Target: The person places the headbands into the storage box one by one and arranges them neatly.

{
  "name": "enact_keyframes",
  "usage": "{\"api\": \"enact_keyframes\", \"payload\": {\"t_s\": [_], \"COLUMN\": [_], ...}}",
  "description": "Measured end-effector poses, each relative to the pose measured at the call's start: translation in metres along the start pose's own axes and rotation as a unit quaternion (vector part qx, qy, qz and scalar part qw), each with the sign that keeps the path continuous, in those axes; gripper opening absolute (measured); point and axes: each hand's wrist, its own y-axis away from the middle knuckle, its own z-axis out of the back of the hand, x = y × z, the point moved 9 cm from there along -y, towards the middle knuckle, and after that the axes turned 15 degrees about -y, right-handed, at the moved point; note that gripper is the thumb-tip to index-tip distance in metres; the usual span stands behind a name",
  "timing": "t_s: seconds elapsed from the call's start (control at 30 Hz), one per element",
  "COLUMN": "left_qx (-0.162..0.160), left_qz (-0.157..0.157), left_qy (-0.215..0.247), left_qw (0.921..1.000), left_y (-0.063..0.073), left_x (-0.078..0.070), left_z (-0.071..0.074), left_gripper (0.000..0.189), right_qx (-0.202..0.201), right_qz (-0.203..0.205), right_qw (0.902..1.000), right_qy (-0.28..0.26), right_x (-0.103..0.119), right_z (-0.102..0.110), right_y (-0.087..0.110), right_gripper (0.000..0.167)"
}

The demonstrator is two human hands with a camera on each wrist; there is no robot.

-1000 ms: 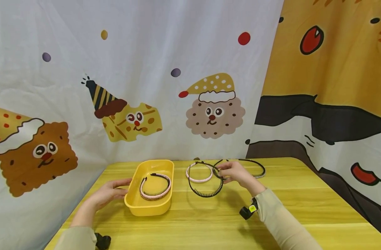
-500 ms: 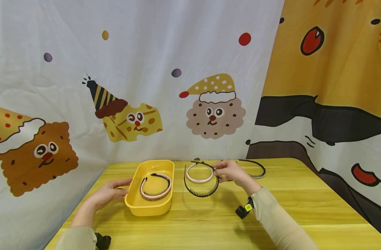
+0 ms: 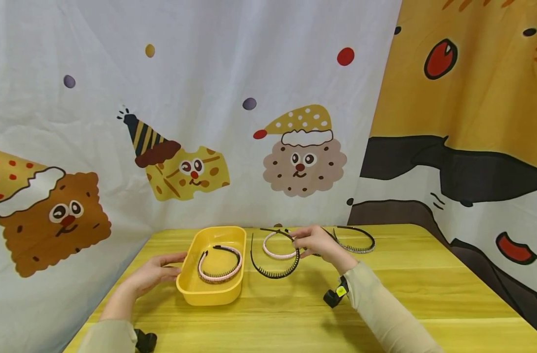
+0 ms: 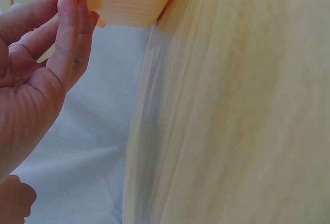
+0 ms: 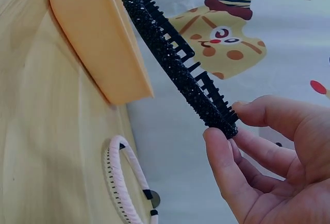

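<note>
My right hand (image 3: 319,245) pinches a black toothed headband (image 3: 275,275) between thumb and fingers and holds it over the table. In the right wrist view this headband (image 5: 180,74) shows a glittery outer face and comb teeth inside. At the left, my left hand (image 3: 156,274) touches the side of a yellow tray (image 3: 213,298) with nearly straight fingertips, as the left wrist view of the hand (image 4: 41,59) also shows. Inside the tray lie headbands, a pink one (image 3: 221,278) among them. A pale pink headband (image 3: 277,256) lies on the table behind the black one.
Behind my right hand, a dark headband with a silvery glittery part (image 3: 358,250) lies on the wooden table (image 3: 286,323); my hand hides some of what is there. A printed cloth (image 3: 207,98) hangs along the table's back edge.
My right hand has carried the black headband leftward toward the tray, uncovering more of the silvery headband behind. The left hand and tray stay in place.
</note>
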Motion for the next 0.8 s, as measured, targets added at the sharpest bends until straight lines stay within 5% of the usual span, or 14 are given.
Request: {"api": "enact_keyframes", "payload": {"t_s": [0.8], "left_qx": [0.004], "left_qz": [-0.006], "left_qy": [0.003], "left_qw": [1.0], "left_y": [-0.001], "left_x": [0.0], "left_z": [-0.001], "left_gripper": [0.06], "right_qx": [0.024], "right_qz": [0.0], "right_qw": [0.9996], "right_qy": [-0.012], "right_x": [0.014], "right_z": [-0.045], "right_y": [-0.029], "right_gripper": [0.037]}}
